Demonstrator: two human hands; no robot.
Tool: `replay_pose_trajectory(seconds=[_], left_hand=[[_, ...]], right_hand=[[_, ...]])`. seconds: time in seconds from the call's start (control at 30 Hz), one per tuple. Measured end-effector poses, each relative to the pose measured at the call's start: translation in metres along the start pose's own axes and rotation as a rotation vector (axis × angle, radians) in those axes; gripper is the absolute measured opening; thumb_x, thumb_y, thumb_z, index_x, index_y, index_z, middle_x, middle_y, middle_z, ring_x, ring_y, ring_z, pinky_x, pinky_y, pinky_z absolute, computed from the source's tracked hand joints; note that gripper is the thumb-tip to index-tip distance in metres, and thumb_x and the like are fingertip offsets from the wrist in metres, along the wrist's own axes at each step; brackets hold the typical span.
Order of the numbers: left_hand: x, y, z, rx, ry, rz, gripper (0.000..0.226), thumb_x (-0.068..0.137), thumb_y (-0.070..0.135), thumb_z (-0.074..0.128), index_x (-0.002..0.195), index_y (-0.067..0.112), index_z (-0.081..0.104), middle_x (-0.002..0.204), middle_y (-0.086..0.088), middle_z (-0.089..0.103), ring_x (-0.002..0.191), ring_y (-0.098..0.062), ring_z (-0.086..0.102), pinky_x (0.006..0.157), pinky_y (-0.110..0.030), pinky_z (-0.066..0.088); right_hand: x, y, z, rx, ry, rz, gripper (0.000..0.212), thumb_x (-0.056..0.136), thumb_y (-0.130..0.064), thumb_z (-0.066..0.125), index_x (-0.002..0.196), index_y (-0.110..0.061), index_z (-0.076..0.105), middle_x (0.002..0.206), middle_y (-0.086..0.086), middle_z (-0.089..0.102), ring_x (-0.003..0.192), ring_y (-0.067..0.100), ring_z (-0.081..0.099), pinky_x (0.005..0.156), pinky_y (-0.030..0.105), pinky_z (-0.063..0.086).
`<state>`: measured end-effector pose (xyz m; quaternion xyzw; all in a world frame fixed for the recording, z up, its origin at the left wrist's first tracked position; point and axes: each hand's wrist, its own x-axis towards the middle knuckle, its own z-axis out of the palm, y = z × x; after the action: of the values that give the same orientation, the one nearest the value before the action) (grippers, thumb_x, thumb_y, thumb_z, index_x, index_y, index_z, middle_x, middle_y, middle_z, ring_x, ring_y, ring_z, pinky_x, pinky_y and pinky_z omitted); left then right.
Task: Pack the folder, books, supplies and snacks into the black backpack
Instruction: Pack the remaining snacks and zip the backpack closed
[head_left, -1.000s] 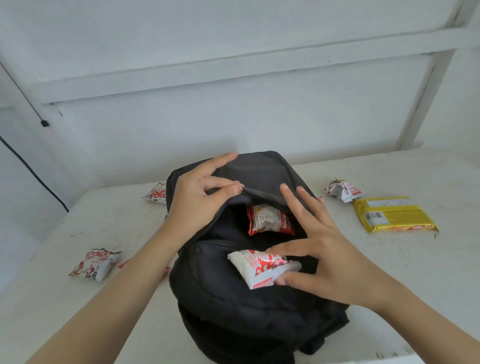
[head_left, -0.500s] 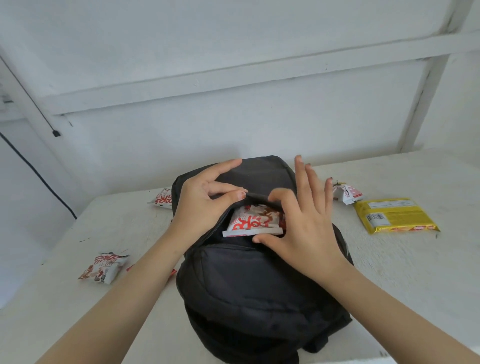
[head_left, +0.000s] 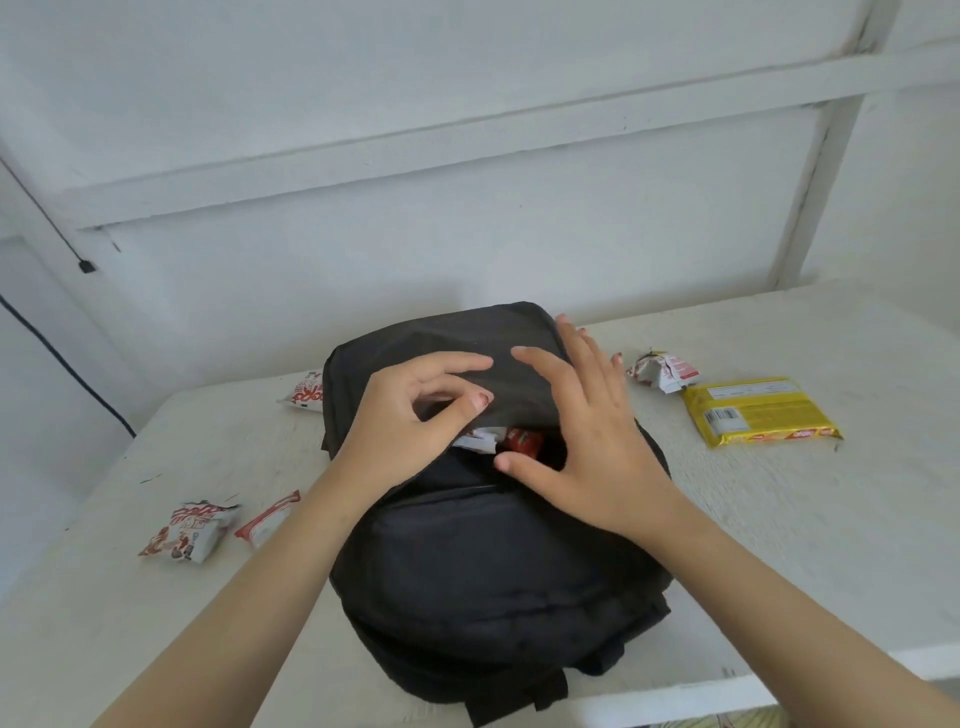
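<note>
The white table (head_left: 779, 545) bears the black backpack (head_left: 493, 571) at its middle, the top opening gaping a little with red-and-white snacks (head_left: 519, 441) showing inside the slit. The left hand (head_left: 410, 421) pinches the upper flap of that opening between thumb and curled fingers, while the right hand (head_left: 587, 452) lies over the slit, fingers straight and spread, holding nothing. Out on the table lie a yellow pack (head_left: 758, 410) and crumpled wrapper (head_left: 662, 370) to the right, a left packet (head_left: 187, 530) and flat packet (head_left: 267, 522) by the left forearm, and a far packet (head_left: 306, 395) touching the backpack's left side.
</note>
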<state>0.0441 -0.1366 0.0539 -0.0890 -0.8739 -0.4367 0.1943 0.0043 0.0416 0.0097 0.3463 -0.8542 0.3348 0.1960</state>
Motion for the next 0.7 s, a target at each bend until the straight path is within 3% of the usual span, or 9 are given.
replay_pose_trajectory(seconds=[0.13,0.2,0.27,0.33,0.4,0.47,0.6,0.7], left_hand=[[0.008,0.013,0.023,0.252,-0.174,0.072,0.027,0.083,0.030,0.066,0.106,0.044,0.062,0.098,0.039,0.057,0.104,0.022,0.046,0.088,0.004,0.028],[0.012,0.020,0.035,0.381,-0.300,0.149,0.034,0.079,0.037,0.070,0.112,0.041,0.062,0.108,0.039,0.049,0.105,0.029,0.033,0.086,0.009,0.017],[0.017,0.021,0.044,0.495,-0.371,0.211,0.041,0.077,0.039,0.072,0.116,0.037,0.062,0.122,0.027,0.052,0.112,0.022,0.031,0.089,0.008,0.008],[0.021,0.019,0.048,0.526,-0.358,0.204,0.038,0.078,0.035,0.073,0.115,0.036,0.063,0.126,0.022,0.054,0.119,0.010,0.037,0.091,0.004,0.010],[0.022,0.017,0.047,0.481,-0.328,0.125,0.033,0.079,0.030,0.072,0.110,0.037,0.065,0.112,0.030,0.054,0.108,0.014,0.042,0.086,0.004,0.020],[0.021,0.015,0.045,0.425,-0.305,0.050,0.027,0.079,0.030,0.073,0.104,0.040,0.067,0.098,0.038,0.050,0.095,0.020,0.044,0.080,0.003,0.027],[0.015,0.010,0.046,0.361,-0.265,-0.009,0.026,0.077,0.026,0.075,0.099,0.039,0.069,0.092,0.038,0.055,0.093,0.023,0.048,0.076,0.004,0.032],[0.010,0.008,0.046,0.350,-0.242,-0.010,0.029,0.074,0.023,0.077,0.097,0.039,0.069,0.097,0.034,0.059,0.099,0.021,0.049,0.078,0.006,0.031]], right_hand=[[-0.023,0.046,-0.023,0.145,0.236,0.147,0.043,0.089,-0.023,0.050,0.132,-0.023,0.043,0.138,-0.001,0.047,0.131,0.012,0.038,0.104,0.027,0.032],[-0.032,0.082,-0.027,0.030,0.290,0.296,0.040,0.088,-0.011,0.047,0.128,-0.016,0.048,0.126,0.003,0.056,0.115,0.025,0.051,0.091,0.033,0.039],[-0.042,0.123,-0.031,-0.206,0.222,0.463,0.046,0.086,-0.006,0.051,0.130,-0.015,0.049,0.129,0.011,0.054,0.115,0.037,0.049,0.092,0.044,0.038],[-0.053,0.157,-0.039,-0.407,0.030,0.596,0.055,0.087,-0.017,0.055,0.139,-0.023,0.041,0.146,0.011,0.039,0.133,0.037,0.033,0.106,0.056,0.024],[-0.062,0.183,-0.049,-0.521,-0.181,0.604,0.062,0.089,-0.036,0.053,0.145,-0.032,0.028,0.156,0.006,0.021,0.144,0.029,0.014,0.110,0.060,0.008],[-0.067,0.200,-0.060,-0.530,-0.297,0.587,0.065,0.089,-0.044,0.050,0.147,-0.033,0.022,0.157,0.002,0.016,0.145,0.023,0.006,0.109,0.062,0.002],[-0.071,0.199,-0.071,-0.610,-0.348,0.582,0.058,0.090,-0.046,0.048,0.141,-0.022,0.034,0.149,0.001,0.034,0.138,0.021,0.028,0.111,0.060,0.005],[-0.074,0.185,-0.075,-0.754,-0.307,0.444,0.056,0.085,-0.056,0.051,0.132,-0.026,0.047,0.123,0.003,0.055,0.120,0.025,0.047,0.109,0.048,0.015]])
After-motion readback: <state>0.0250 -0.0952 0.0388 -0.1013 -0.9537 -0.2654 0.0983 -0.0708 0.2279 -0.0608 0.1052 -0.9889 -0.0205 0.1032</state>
